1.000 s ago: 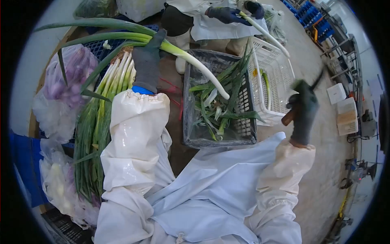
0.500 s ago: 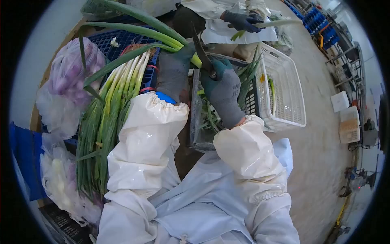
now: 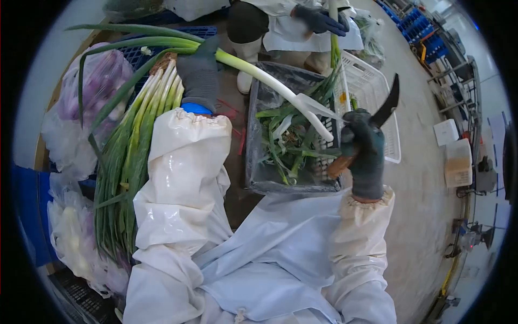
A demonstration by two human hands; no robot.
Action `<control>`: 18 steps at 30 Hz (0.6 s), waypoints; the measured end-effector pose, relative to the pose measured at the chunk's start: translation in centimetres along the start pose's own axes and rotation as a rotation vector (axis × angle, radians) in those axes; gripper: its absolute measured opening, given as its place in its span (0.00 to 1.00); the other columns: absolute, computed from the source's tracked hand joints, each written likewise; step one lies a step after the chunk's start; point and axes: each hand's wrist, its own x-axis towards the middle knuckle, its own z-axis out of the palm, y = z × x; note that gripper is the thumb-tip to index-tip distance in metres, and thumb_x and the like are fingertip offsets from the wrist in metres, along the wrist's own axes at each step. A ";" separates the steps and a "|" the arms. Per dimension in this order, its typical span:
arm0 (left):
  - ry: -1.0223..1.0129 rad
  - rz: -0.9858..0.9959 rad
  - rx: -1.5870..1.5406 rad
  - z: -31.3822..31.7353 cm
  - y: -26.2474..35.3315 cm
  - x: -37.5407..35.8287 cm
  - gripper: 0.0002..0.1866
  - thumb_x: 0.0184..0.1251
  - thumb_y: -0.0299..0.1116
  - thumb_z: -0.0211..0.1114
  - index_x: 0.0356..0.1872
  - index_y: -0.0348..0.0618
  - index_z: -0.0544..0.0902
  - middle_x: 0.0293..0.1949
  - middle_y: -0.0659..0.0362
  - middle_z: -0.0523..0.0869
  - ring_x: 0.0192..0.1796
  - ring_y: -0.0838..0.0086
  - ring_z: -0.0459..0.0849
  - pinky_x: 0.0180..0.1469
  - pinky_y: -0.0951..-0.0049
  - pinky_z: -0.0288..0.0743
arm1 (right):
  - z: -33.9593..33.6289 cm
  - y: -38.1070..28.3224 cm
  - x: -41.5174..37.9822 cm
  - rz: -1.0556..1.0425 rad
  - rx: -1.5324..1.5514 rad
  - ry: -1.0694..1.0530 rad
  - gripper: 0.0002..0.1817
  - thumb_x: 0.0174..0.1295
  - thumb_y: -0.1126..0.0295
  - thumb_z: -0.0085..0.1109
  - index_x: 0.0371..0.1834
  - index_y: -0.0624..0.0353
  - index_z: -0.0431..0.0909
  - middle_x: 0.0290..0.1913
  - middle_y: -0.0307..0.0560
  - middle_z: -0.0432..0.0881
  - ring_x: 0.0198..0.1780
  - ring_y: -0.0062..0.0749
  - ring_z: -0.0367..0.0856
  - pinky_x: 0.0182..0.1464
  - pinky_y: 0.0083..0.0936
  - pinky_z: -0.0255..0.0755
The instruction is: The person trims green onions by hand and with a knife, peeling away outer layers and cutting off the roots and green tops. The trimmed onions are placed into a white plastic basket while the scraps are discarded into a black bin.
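Note:
My left hand (image 3: 198,75), in a grey glove, is closed around a large green onion (image 3: 259,74). Its green leaves hang to the left, and its white stalk slants down to the right over a dark crate. My right hand (image 3: 368,156), gloved in grey and green, grips a knife (image 3: 387,103) with a dark curved blade and a wooden handle. A pale strip of outer leaf (image 3: 318,107) stretches from the stalk to my right fingers. To the left of my left forearm lies a bundle of green onions (image 3: 132,156), roots away from me.
The plastic-lined dark crate (image 3: 251,137) holds leaf scraps (image 3: 286,143). Behind it stands a white basket (image 3: 389,121). Bags of purple onions (image 3: 94,89) lie at the left by a blue pallet (image 3: 202,31). A co-worker's gloved hand (image 3: 324,22) holds another green onion across from me.
My right hand has swung from beside my left hand out to the right with the knife, drawing a leaf strip along. My left hand has shifted left, baring the white stalk.

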 end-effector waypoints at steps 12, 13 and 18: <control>-0.029 -0.107 -0.011 -1.2 -1.8 1.4 0.11 0.55 0.32 0.72 0.39 0.40 0.85 0.34 0.57 0.85 0.34 0.72 0.84 0.36 0.73 0.78 | -11.4 -4.8 -5.8 -0.188 0.596 -0.116 0.14 0.72 0.69 0.49 0.54 0.68 0.69 0.36 0.46 0.74 0.25 0.18 0.67 0.23 0.12 0.65; -0.037 -0.114 0.010 -1.3 -1.8 1.6 0.13 0.55 0.30 0.72 0.42 0.40 0.85 0.34 0.56 0.85 0.34 0.69 0.85 0.37 0.72 0.79 | -11.7 -5.3 -6.2 -0.222 0.653 -0.076 0.14 0.72 0.70 0.49 0.55 0.69 0.68 0.38 0.47 0.73 0.26 0.19 0.68 0.23 0.12 0.66; -0.131 0.175 0.167 -1.5 -2.2 1.0 0.06 0.58 0.29 0.69 0.34 0.39 0.86 0.32 0.56 0.85 0.37 0.70 0.84 0.43 0.69 0.77 | -12.2 -7.4 -7.2 -0.245 0.846 -0.164 0.13 0.73 0.69 0.47 0.51 0.69 0.68 0.42 0.50 0.71 0.31 0.22 0.70 0.25 0.12 0.68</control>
